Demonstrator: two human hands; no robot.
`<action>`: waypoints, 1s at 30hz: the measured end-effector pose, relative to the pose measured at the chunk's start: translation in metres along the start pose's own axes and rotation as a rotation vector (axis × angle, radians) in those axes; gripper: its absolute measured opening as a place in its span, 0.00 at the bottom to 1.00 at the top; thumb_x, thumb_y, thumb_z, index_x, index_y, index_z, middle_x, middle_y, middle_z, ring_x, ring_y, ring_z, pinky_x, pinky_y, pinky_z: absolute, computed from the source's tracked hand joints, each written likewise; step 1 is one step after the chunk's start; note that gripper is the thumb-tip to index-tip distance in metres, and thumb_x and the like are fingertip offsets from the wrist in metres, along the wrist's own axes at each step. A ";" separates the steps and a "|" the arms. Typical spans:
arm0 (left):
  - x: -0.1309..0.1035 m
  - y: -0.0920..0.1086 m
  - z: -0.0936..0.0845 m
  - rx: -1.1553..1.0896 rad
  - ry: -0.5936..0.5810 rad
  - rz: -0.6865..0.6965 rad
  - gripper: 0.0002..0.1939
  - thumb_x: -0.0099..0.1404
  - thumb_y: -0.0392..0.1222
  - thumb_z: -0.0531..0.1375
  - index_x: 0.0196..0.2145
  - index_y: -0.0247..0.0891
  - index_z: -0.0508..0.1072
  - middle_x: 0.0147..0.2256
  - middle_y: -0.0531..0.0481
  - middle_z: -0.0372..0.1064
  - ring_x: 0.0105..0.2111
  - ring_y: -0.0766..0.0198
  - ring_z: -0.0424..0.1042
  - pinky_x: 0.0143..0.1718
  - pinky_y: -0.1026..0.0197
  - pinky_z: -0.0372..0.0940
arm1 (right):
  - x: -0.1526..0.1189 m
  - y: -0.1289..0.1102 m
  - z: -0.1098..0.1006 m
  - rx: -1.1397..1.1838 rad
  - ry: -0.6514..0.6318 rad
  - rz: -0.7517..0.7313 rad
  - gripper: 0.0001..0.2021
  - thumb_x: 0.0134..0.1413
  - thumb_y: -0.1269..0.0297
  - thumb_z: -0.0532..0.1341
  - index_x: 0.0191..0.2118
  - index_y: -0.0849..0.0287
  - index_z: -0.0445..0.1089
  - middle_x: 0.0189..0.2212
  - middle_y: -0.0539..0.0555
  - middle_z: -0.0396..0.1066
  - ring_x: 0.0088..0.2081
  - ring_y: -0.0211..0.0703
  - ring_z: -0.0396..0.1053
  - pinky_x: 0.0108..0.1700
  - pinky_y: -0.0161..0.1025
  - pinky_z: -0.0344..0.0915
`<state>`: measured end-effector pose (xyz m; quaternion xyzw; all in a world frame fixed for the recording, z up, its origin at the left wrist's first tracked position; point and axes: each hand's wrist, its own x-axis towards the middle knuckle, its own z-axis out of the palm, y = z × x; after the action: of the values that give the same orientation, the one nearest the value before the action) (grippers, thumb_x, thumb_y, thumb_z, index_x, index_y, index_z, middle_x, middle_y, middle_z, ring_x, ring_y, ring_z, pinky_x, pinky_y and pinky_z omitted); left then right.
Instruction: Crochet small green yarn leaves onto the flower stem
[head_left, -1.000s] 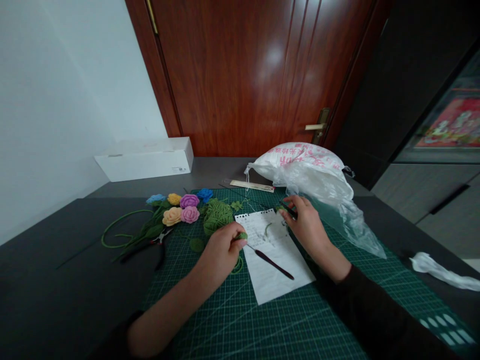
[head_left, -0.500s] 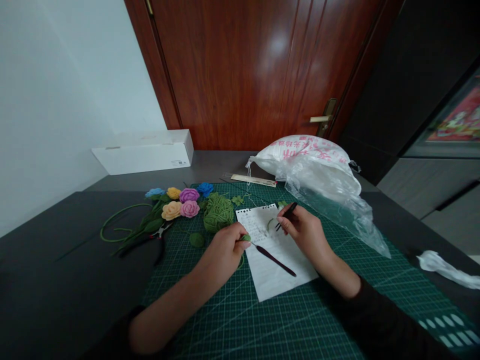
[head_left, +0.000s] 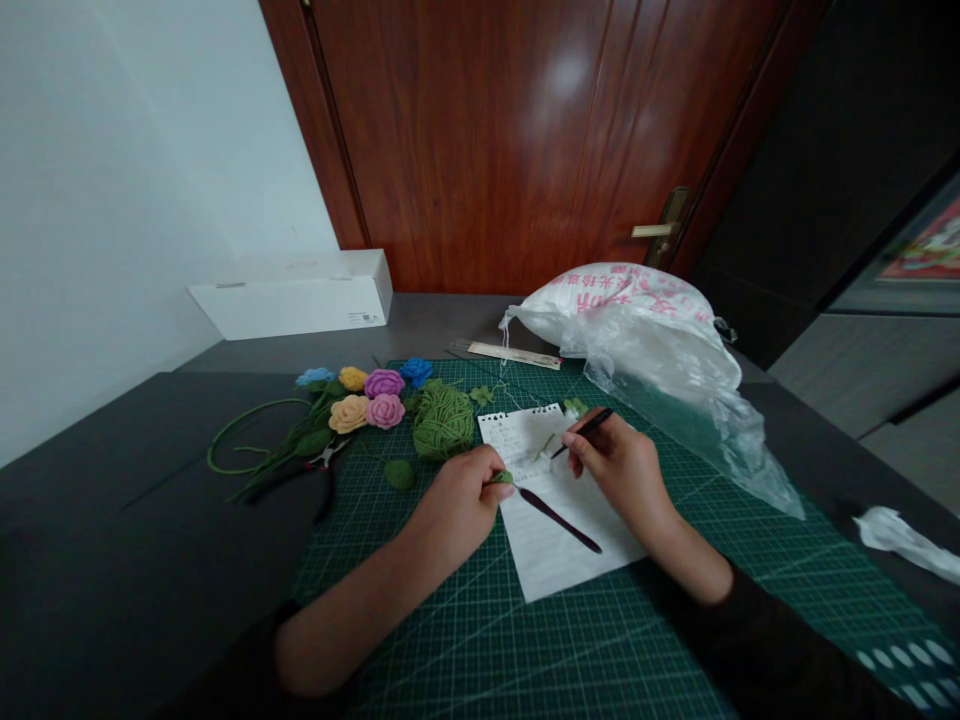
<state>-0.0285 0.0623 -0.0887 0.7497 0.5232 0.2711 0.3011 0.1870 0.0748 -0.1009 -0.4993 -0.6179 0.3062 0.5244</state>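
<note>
Two bare hands over a green cutting mat [head_left: 525, 640] on the dark table [head_left: 112, 560]. Left hand [head_left: 457, 505], near centre, grip pinched shut on a small green crocheted piece [head_left: 501, 478], with a dark crochet hook [head_left: 559, 520] slanting from it across a white notepad sheet [head_left: 555, 530]. Right hand [head_left: 622, 465], just right of that, grip pressed together on a thin dark tool [head_left: 589, 430], tip down over the far part of the sheet beside a short green strand [head_left: 546, 445]. Farther left: green yarn skein [head_left: 442, 425], small green crocheted disc [head_left: 400, 473], pliers [head_left: 315, 470], a bunch of crocheted roses [head_left: 367, 400] with green stems [head_left: 247, 450]. Farther right: plastic bag [head_left: 645, 340], crumpled white scrap [head_left: 907, 540] at the table edge. Far side: ruler [head_left: 514, 354], white box [head_left: 300, 295] against the wall, wooden door [head_left: 510, 140] behind.
</note>
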 end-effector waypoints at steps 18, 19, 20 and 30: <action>-0.006 0.007 0.001 0.049 -0.022 0.077 0.08 0.60 0.28 0.58 0.31 0.40 0.67 0.23 0.57 0.59 0.25 0.63 0.62 0.30 0.61 0.53 | -0.016 -0.029 0.017 0.356 -0.051 0.013 0.13 0.55 0.55 0.70 0.31 0.56 0.68 0.20 0.46 0.70 0.20 0.38 0.70 0.24 0.36 0.69; -0.006 0.007 0.001 0.052 -0.024 0.078 0.08 0.60 0.27 0.58 0.32 0.40 0.68 0.24 0.57 0.60 0.25 0.62 0.62 0.30 0.61 0.53 | -0.018 -0.029 0.018 0.355 -0.047 -0.002 0.12 0.55 0.56 0.70 0.31 0.56 0.69 0.20 0.46 0.71 0.20 0.38 0.70 0.24 0.36 0.69; -0.006 0.007 0.001 0.053 -0.028 0.079 0.09 0.60 0.27 0.58 0.33 0.40 0.68 0.24 0.57 0.60 0.26 0.62 0.62 0.30 0.61 0.54 | -0.020 -0.030 0.019 0.353 -0.042 -0.011 0.12 0.55 0.56 0.70 0.31 0.56 0.69 0.21 0.47 0.71 0.20 0.38 0.71 0.24 0.36 0.70; -0.006 0.006 0.001 0.053 -0.059 0.087 0.08 0.61 0.28 0.57 0.35 0.40 0.70 0.27 0.54 0.64 0.29 0.60 0.66 0.31 0.60 0.57 | -0.027 -0.022 0.026 0.271 -0.051 0.006 0.11 0.59 0.56 0.67 0.33 0.55 0.68 0.20 0.46 0.70 0.19 0.38 0.70 0.23 0.36 0.68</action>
<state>-0.0265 0.0552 -0.0855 0.7871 0.4880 0.2478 0.2846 0.1540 0.0467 -0.0970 -0.4177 -0.5824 0.4011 0.5705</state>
